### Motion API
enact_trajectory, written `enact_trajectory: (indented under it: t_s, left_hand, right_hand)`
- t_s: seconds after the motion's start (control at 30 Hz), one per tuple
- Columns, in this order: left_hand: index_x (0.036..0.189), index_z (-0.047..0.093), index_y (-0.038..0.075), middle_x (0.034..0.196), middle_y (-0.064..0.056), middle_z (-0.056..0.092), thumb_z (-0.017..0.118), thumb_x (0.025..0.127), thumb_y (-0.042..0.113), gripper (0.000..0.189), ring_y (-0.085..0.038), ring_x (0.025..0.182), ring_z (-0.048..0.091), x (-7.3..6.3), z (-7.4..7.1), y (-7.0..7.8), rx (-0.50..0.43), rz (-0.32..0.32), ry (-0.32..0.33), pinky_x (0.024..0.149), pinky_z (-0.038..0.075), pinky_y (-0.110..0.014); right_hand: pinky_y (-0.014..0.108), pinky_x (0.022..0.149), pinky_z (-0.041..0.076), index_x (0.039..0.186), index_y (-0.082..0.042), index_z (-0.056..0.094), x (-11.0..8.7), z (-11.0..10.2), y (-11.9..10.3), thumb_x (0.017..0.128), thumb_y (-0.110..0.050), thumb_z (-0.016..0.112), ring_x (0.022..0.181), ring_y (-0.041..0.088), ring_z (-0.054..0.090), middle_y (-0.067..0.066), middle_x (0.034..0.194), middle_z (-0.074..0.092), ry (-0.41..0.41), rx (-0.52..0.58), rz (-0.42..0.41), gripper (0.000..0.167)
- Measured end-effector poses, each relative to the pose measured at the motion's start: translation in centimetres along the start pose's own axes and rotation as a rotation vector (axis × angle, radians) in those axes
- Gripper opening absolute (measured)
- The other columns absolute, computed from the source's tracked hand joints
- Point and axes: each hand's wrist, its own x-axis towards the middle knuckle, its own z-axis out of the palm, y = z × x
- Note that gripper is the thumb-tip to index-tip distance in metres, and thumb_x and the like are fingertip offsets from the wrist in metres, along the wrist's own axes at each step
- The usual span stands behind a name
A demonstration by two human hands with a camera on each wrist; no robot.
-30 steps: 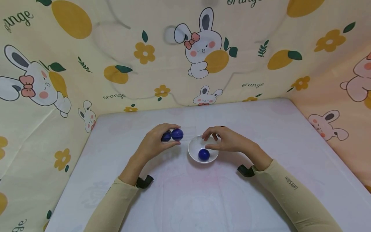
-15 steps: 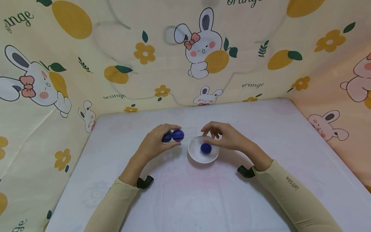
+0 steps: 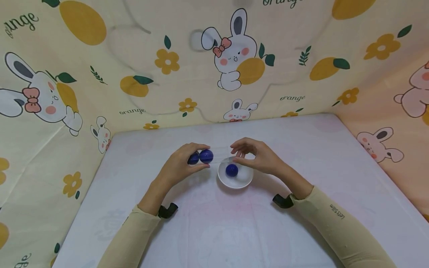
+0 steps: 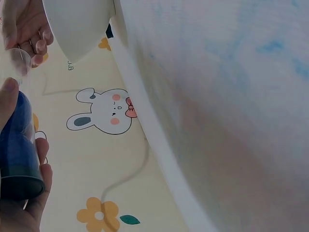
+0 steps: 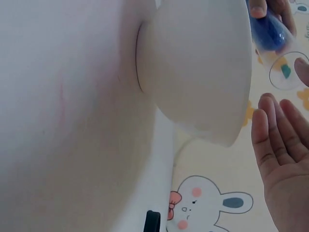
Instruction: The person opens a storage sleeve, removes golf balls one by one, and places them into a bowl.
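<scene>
My left hand grips a clear plastic tube lying sideways, with two blue balls inside toward its dark closed end. The tube's round mouth points at my right hand. That hand hovers over the far right rim of a white bowl, its fingers loosely bent and holding nothing visible. Its fingertips are close to the tube's mouth; whether they touch it I cannot tell. A third blue ball sits in the bowl. From the side, the bowl hides part of the tube in the right wrist view.
The bowl stands on a table with a whitish cover. A cream cloth printed with rabbits and oranges hangs behind the table and along both sides. A black wrist mount sticks out from each sleeve.
The ball in the bowl has rolled, first away from me and then to the left. My right hand has shifted slightly left and away, closer to the tube's mouth. My left hand has barely moved.
</scene>
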Motion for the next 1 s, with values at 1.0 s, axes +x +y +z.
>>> enact_trajectory:
  t_s: [1.0]
  left_hand:
    - [0.140,0.069,0.017,0.132,0.000,0.073,0.092,0.088,0.032,0.058,-0.020,0.118,0.068,0.1,0.1,0.0,0.069,0.111,0.036,0.106,0.057,-0.040]
  right_hand:
    - [0.037,0.098,0.059,0.131,-0.004,0.068,0.0,1.3,-0.2,0.093,-0.010,0.086,0.104,0.023,0.070,0.005,0.117,0.073,0.000,0.080,0.050,0.042]
